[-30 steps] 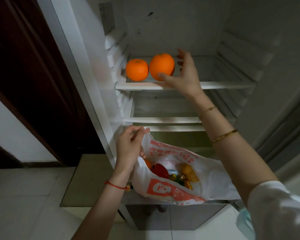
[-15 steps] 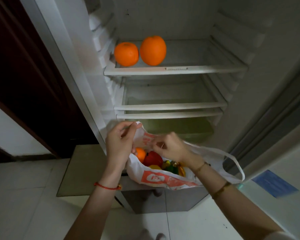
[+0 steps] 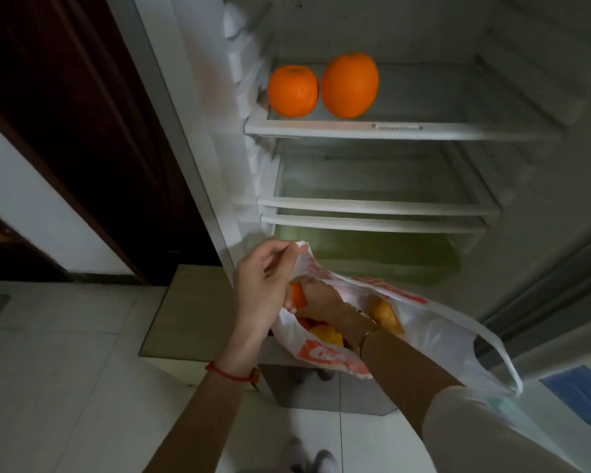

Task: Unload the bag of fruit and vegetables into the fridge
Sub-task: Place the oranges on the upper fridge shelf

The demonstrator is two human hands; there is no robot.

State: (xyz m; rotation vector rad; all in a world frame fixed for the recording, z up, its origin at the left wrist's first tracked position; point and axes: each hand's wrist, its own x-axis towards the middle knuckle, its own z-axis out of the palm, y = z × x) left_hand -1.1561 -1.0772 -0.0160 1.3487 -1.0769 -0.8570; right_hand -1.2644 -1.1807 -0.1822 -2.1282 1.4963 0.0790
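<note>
Since half a second ago the right hand [image 3: 318, 295] has gone from the bag's rim down into the bag [image 3: 430, 332], and the view has drawn closer to the fridge; a second ago that hand was up at the top shelf beside the larger orange.

Nearest, two shoes [image 3: 309, 460] show on the pale tiled floor [image 3: 65, 370]. The left forearm, with a red string bracelet [image 3: 231, 373] at the wrist, reaches up to the left hand [image 3: 263, 291], whose thumb and fingers are pinched shut on the bag's near-left rim, holding the mouth open. The right forearm, in a white sleeve [image 3: 475, 428] and with a gold bangle [image 3: 369, 334] at the wrist, runs into the bag. The right hand is curled around a small orange fruit [image 3: 297, 295] just inside the rim; whether it has a full grip on it I cannot tell, as the left hand covers part of it.

The white plastic bag with red print hangs in front of the fridge's lower part, one handle loop trailing to the right. Inside it lie a yellow-orange piece [image 3: 325, 334], a sliver of red [image 3: 306, 323] and a brownish-yellow piece [image 3: 384, 317].

Beyond, the fridge [image 3: 198, 138] stands open. Its greenish bottom drawer [image 3: 372, 250] sits behind the bag, with two bare shelves above it. On the top shelf [image 3: 423, 129] two oranges stand side by side at the left: the smaller orange [image 3: 293, 91] and the larger orange [image 3: 349, 85], touching or very nearly so.
</note>
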